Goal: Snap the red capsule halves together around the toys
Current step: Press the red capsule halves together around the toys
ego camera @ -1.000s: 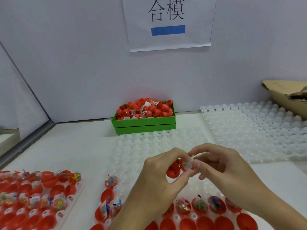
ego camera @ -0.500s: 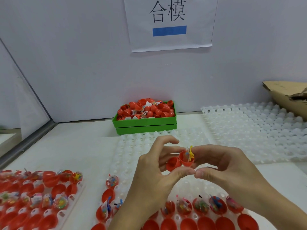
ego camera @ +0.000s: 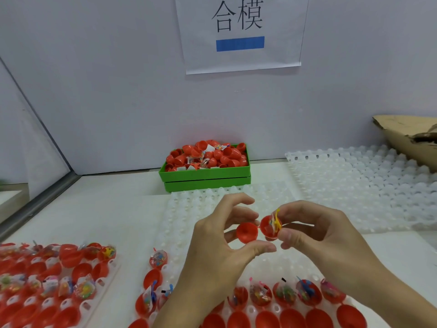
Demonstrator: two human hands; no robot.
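green bin [ego camera: 205,176] beyond, bare table [ego camera: 113,209] left

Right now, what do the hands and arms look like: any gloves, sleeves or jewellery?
Both are bare. The left hand and right hand wear no gloves, and no rings show. The forearms are uncovered to the frame's edge: no sleeves, watch or bands in view.

Empty red capsule half [ego camera: 247,232], open side toward the viewer, held above the worktop; touching it at 3 o'clock, a second red capsule half [ego camera: 269,229] carrying a yellow toy [ego camera: 276,222] that protrudes past its rim. Halves unjoined.
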